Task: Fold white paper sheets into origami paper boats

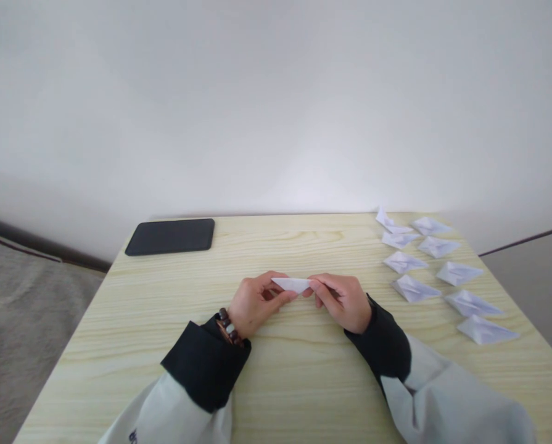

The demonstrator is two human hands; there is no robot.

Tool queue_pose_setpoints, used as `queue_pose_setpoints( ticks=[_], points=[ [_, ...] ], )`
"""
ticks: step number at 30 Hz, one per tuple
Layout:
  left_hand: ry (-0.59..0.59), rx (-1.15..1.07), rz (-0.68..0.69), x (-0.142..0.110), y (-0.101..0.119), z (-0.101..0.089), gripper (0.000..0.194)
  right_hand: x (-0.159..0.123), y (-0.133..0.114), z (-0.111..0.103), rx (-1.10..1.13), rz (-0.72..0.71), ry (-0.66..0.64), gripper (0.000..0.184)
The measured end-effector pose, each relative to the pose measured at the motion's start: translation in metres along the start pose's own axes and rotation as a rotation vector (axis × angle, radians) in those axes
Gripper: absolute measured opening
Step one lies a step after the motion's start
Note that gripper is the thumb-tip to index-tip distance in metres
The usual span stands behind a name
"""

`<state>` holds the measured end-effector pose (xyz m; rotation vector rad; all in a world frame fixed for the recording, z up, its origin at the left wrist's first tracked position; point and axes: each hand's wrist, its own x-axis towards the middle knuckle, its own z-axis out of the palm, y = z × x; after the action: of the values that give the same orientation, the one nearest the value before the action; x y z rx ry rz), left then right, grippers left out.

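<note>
A small folded piece of white paper (293, 284) is held between both hands just above the middle of a light wooden table (164, 333). My left hand (256, 303) pinches its left end with thumb and fingers closed; a beaded bracelet sits on that wrist. My right hand (343, 300) pinches the right end, fingers curled. Both arms wear dark cuffs under pale sleeves.
Several folded white paper boats (414, 288) lie in two rows on the table's right side. A black phone (171, 237) lies flat at the far left corner. A white wall stands behind the table, and a grey surface lies to the left.
</note>
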<state>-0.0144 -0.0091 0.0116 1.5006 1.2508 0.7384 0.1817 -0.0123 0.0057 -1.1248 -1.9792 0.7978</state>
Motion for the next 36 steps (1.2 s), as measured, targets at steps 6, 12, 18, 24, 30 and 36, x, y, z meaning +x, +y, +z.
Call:
queue_pose_setpoints(
  ticks=[6,12,18,24,30,36],
  points=[
    [0.019,-0.002,-0.013,0.0015,0.0005,0.0002,0.032,0.0005,-0.0001,-0.001,-0.001,-0.001,-0.015,0.028],
    [0.013,-0.067,-0.012,0.0023,-0.0005,0.0008,0.039,0.0007,0.0002,-0.0021,-0.013,-0.016,-0.014,0.025],
    [0.068,-0.015,0.02,0.0043,-0.0029,0.0009,0.032,0.001,0.0021,-0.0025,-0.03,-0.076,-0.033,0.029],
    [0.044,-0.146,0.021,0.0064,-0.0039,0.0011,0.032,-0.0006,0.0027,-0.0003,-0.062,-0.148,0.066,0.022],
    [0.034,-0.156,0.067,0.0045,-0.0046,0.0018,0.028,-0.002,0.003,0.0011,-0.12,-0.197,0.079,0.02],
    [0.048,-0.069,0.095,0.0038,-0.0031,-0.0001,0.024,-0.0023,0.0049,0.0028,-0.162,-0.26,0.092,0.026]
  ],
)
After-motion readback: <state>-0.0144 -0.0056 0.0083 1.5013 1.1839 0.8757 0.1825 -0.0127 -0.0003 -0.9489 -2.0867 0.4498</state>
